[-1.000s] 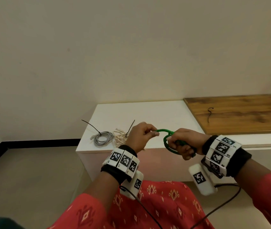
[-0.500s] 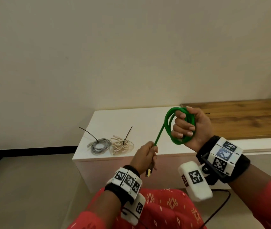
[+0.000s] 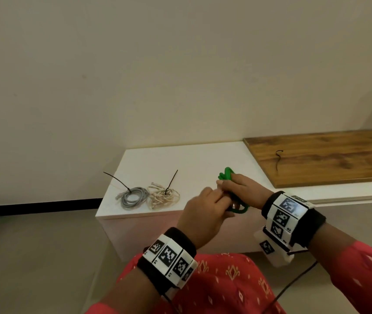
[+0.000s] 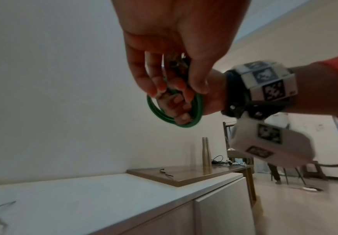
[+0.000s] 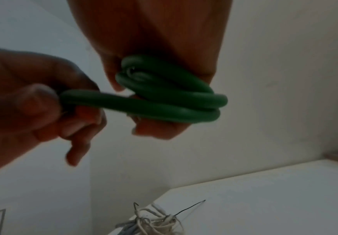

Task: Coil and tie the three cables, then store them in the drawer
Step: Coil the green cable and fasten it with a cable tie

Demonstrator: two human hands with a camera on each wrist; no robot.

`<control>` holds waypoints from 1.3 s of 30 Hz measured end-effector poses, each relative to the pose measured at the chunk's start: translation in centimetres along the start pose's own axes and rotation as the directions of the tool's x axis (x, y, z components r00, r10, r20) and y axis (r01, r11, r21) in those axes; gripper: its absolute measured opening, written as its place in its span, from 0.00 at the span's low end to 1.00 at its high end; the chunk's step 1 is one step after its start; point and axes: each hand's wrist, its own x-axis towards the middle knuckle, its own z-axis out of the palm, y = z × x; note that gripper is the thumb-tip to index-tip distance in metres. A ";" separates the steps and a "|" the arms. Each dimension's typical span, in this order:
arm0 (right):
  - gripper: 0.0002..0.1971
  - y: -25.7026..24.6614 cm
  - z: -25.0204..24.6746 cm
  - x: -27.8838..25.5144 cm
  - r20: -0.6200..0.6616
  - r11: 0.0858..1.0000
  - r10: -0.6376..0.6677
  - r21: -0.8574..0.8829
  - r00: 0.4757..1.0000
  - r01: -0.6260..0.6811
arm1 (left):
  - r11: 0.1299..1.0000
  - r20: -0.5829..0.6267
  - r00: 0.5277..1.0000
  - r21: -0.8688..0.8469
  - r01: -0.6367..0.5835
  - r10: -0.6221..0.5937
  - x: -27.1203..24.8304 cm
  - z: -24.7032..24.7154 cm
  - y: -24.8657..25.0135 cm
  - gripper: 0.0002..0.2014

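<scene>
Both hands together in front of the body, above the near edge of the white cabinet top [image 3: 180,159].

Right hand [image 3: 245,189] wrapped round the green cable [image 3: 226,173], which is wound in a few loops about its fingers; loops show above the knuckles and below the palm in the head view. Right wrist view: one strand runs out of the coil sideways toward the left hand [image 3: 203,214], whose thumb and fingers pinch it close to the coil. So the free length lies left of the coil, its axis running hand to hand; the left hand is the one on it.

Judgement: last turns of coiling. Next comes tucking that end in, then a tie.

Loose black cable tie [image 3: 279,159] lies on the wooden board [image 3: 339,159], beyond and right of the right hand, which is the nearer.

Grey cable coil [image 3: 133,197] and cream cable coil [image 3: 163,196], each already tied, sit side by side left of the left hand. Drawer not identifiable.
</scene>
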 end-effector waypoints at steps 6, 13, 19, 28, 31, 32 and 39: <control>0.27 -0.6 -0.3 -0.6 0.389 0.971 0.103 0.161 0.916 -0.178 | 0.938 -0.206 0.967 -0.340 0.073 -0.150 -0.6 1.3 -1.6 0.17; 0.30 -1.0 0.3 -1.0 0.614 0.923 0.168 0.178 0.771 -0.342 | 0.537 0.147 0.944 -0.792 0.291 -0.295 -0.5 1.0 -1.4 0.26; 0.28 -0.9 0.0 -0.5 0.365 0.954 0.057 0.255 0.929 -0.158 | 0.534 0.038 0.897 -0.792 0.295 -0.440 -0.5 1.2 -1.0 0.15; 0.12 0.3 0.0 -0.2 0.165 0.978 -0.115 0.191 0.980 0.083 | 0.109 0.286 0.684 -0.874 0.473 -0.671 0.2 0.8 -1.1 0.10; 0.10 0.7 0.3 0.0 0.122 0.985 -0.116 0.145 0.986 0.098 | -0.067 0.421 0.668 -0.870 0.488 -0.614 -0.1 0.3 -1.6 0.10; 0.09 0.8 0.3 0.0 0.118 0.985 -0.118 0.138 0.986 0.102 | -0.113 0.456 0.666 -0.864 0.491 -0.590 -0.1 0.1 -1.8 0.10; 0.06 1.6 -0.3 1.0 0.159 0.991 -0.111 0.092 0.981 0.098 | -0.308 0.593 0.597 -0.799 0.516 -0.540 0.7 0.3 -3.6 0.06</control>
